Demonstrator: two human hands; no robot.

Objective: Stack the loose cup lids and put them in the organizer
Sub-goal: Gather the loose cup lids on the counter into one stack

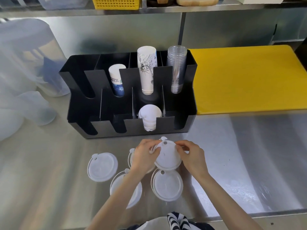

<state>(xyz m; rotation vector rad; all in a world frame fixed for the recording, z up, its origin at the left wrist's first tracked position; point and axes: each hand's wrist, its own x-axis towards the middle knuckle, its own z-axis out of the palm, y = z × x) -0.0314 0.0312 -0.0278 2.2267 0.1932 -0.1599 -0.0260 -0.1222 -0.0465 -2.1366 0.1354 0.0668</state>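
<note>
— Both hands pinch one white lid (167, 156): the left hand (144, 156) has its fingers curled on the rim at 9 o'clock, the right hand (192, 156) grips the rim at 3 o'clock, and the lid tilts, raised off the steel counter (49, 180).

— And the loose ones?

— Three lie flat in plain sight. One lid (102, 167) sits at 9 o'clock of the hands, well clear of them. Another (167, 185) lies just below the held lid, at 6 o'clock. A third (131, 195) is partly under the left forearm, at 7 o'clock. A sliver of a fourth (130, 156) peeks out behind the left hand; I cannot tell how much of it there is.

— Where is the organizer?

— The black organizer (79, 113) stands at 12 o'clock of the hands. A stack of white lids (150, 114) fills its front slot, third from the left. Behind stand paper cups (147, 70) and clear cups (177, 68). A yellow board (249, 77) lies at 3 o'clock of the organizer, touching it.
</note>
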